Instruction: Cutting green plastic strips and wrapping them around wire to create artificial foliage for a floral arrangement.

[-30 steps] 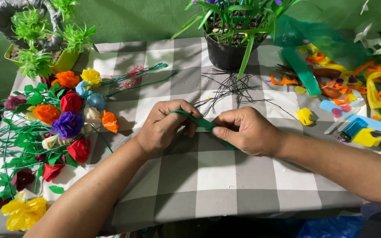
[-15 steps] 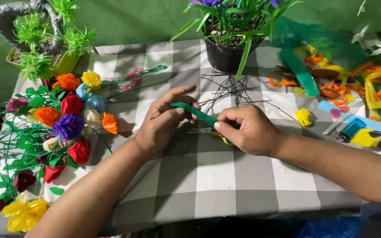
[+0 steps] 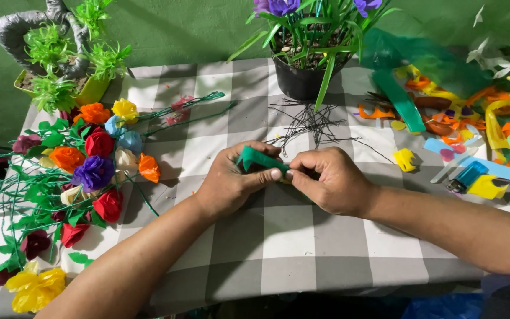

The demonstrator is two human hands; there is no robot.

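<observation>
Matt woven checked cloth (image 3: 278, 236) covers the counter; beside it, crinkled paper flowers (image 3: 92, 171), glossy plastic pot (image 3: 299, 82).

Grey-and-white checked cloth (image 3: 278, 236) covers the table. A green strip (image 3: 259, 159) sits dead centre. At nine o'clock, paper flowers (image 3: 92, 156): orange, red, purple, yellow, pale blue, on green stems. Black pot (image 3: 299, 82) at twelve o'clock, purple blooms and green leaves above it. At three o'clock, scraps (image 3: 461, 130) in yellow, orange, blue and green. Green wall (image 3: 184, 29) behind.
</observation>
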